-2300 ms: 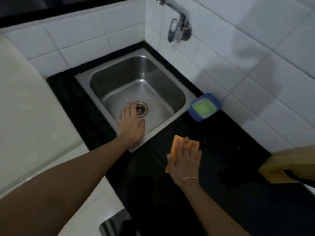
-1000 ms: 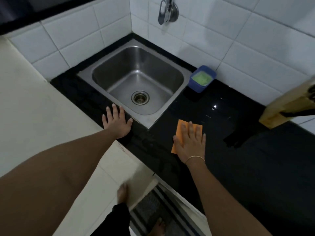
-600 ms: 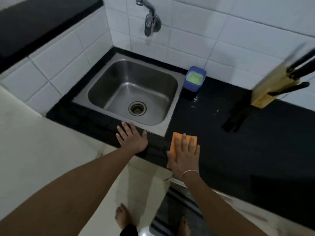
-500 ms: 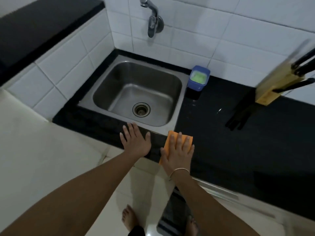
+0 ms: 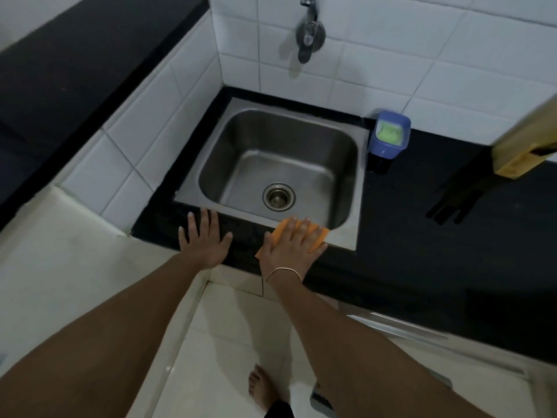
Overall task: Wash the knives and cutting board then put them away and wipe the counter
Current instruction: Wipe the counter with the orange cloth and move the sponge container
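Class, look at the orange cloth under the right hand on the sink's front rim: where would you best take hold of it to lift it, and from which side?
Probably the orange cloth at its right-hand corner, the part showing past the fingers of the right hand. Come from above and the right: it lies flat across the sink rim and counter, so only a free corner can be pinched up.

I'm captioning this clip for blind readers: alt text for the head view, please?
A right hand presses a flat orange cloth on the front rim of a steel sink; the left hand rests flat on the black counter beside it.
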A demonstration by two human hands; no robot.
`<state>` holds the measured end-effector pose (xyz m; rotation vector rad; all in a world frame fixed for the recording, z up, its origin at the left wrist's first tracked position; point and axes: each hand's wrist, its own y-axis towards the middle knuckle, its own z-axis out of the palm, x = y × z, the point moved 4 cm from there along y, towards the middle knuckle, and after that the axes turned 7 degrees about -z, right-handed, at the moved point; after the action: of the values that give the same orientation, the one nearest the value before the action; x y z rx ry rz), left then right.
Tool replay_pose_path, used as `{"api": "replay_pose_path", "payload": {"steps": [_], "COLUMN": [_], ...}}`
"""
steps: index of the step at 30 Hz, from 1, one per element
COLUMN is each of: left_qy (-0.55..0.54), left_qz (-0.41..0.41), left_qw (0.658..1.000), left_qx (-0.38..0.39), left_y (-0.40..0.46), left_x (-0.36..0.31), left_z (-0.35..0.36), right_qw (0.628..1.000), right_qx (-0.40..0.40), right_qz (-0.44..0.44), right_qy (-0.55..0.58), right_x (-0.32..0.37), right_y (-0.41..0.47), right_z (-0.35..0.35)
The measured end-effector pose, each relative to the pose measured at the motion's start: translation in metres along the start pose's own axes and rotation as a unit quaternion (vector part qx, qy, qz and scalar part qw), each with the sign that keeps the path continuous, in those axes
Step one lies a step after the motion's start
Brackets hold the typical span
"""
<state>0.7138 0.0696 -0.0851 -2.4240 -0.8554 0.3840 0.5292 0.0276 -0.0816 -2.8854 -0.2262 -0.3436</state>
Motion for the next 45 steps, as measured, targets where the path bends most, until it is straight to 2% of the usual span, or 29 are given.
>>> {"api": "replay_pose_path", "payload": {"steps": [4,7,10,12,19,22,24,28,29,30,34,36,39,42,45], "left_qy": [0.018,0.020,0.013,0.016,0.031,0.029,0.039,0.064,0.074,0.077,0.004,-0.019,-0.039,-0.060,-0.078], "left_qz": [0.006,0.005,0.000,-0.008,-0.040,-0.060,-0.070,-0.080,-0.073,-0.062,-0.044,-0.041,-0.013,0.036,0.091], "left_qw": [1.000,1.000,1.000,1.000,0.997,0.997,0.996,0.994,0.994,0.995,0.981,0.975,0.969,0.956,0.937], "left_qx": [0.023,0.011,0.015,0.015,0.051,0.048,0.042,0.032,0.015,-0.017,-0.189,-0.217,-0.244,-0.286,-0.329], "left_y": [0.000,-0.001,0.000,0.000,0.004,-0.002,-0.007,-0.013,-0.014,-0.016,-0.019,-0.013,0.004,0.018,0.036], "left_x": [-0.005,-0.004,-0.003,-0.003,-0.005,-0.006,-0.006,-0.010,-0.012,-0.014,0.002,0.020,0.043,0.057,0.062], "left_z": [-0.004,-0.002,-0.003,-0.001,-0.006,-0.006,-0.007,-0.017,-0.019,-0.021,-0.034,-0.046,-0.068,-0.090,-0.109], "right_qw": [0.999,0.988,0.933,0.887,0.854,0.827,0.782,0.619,0.594,0.583,0.599,0.619,0.672,0.735,0.778], "right_qx": [0.020,0.029,0.092,0.154,0.154,0.172,0.175,0.159,0.158,0.157,0.149,0.149,0.148,0.146,0.154], "right_qz": [-0.029,-0.144,-0.337,-0.415,-0.467,-0.506,-0.577,-0.751,-0.770,-0.777,-0.772,-0.755,-0.709,-0.642,-0.579], "right_qy": [-0.005,-0.043,-0.092,-0.133,-0.170,-0.174,-0.157,-0.163,-0.173,-0.177,-0.154,-0.155,-0.153,-0.160,-0.190], "right_x": [-0.011,-0.018,-0.033,-0.040,-0.034,-0.032,-0.032,-0.030,-0.028,-0.027,-0.011,0.010,0.057,0.101,0.140], "right_y": [0.002,0.014,0.038,0.045,0.043,0.043,0.046,0.052,0.050,0.050,0.050,0.050,0.045,0.042,0.049], "right_z": [-0.008,-0.022,-0.032,-0.026,-0.018,-0.020,-0.025,-0.028,-0.025,-0.022,-0.015,-0.007,0.006,0.015,0.026]}}
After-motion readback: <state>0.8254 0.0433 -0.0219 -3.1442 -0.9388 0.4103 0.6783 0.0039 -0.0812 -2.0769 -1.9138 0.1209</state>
